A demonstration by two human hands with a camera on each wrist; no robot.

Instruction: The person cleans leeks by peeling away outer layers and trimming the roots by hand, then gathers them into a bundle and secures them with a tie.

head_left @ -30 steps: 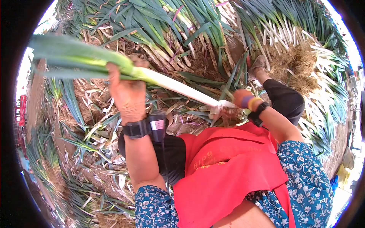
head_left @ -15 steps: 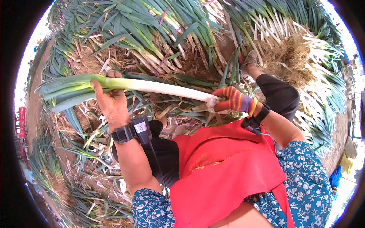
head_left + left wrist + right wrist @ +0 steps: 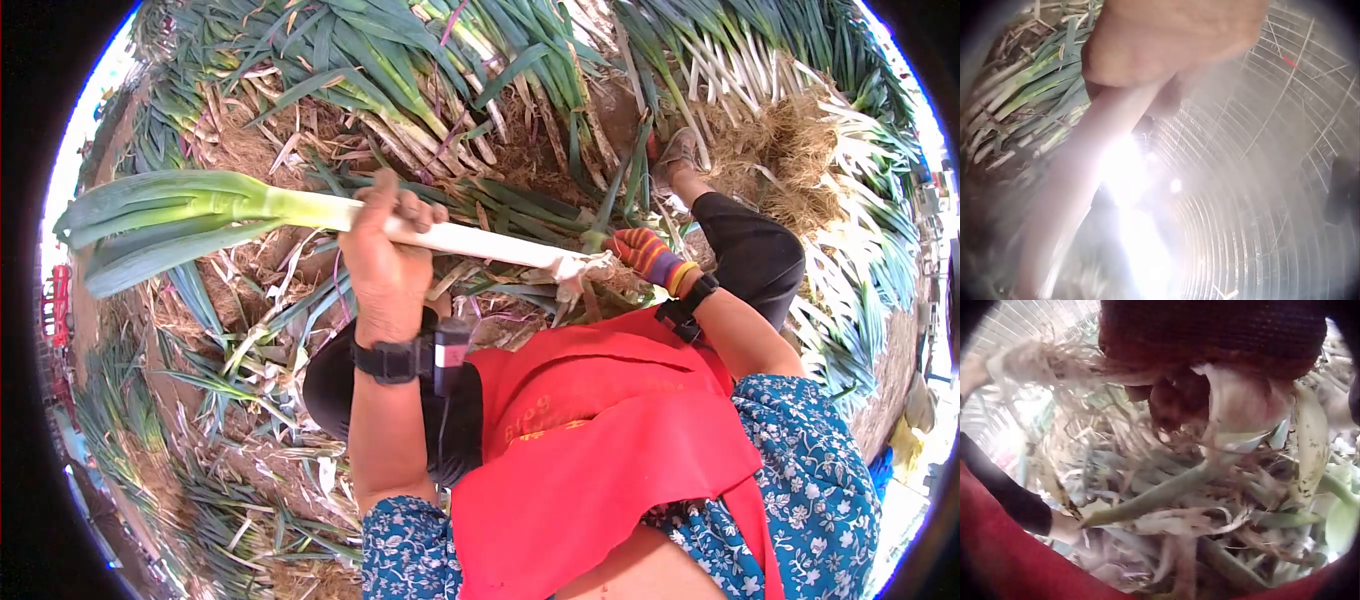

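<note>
A long leek [image 3: 480,243] slants across the front of the person, its fanned green leaves [image 3: 165,215] at the left and its root end [image 3: 580,268] at the right. The bare left hand [image 3: 385,260] grips the pale stalk just below the green part; the left wrist view shows the stalk running out under the fingers. Beside the roots, the right hand [image 3: 645,257], in a striped knit glove, has its fingers curled. From the right wrist, a pale peeled leek skin [image 3: 1247,403] shows in those fingers, and the roots [image 3: 1060,362] lie to the left.
Heaped leeks [image 3: 400,110] lie in front, with a row of pale-stemmed ones [image 3: 740,70] at the far right. Peeled leaf scraps [image 3: 270,340] litter the ground around the person's legs. A red apron [image 3: 600,440] covers the lap.
The left hand has shifted from the green part of the leek down onto the white stalk. The gloved right hand has drawn off the root end to the right.
</note>
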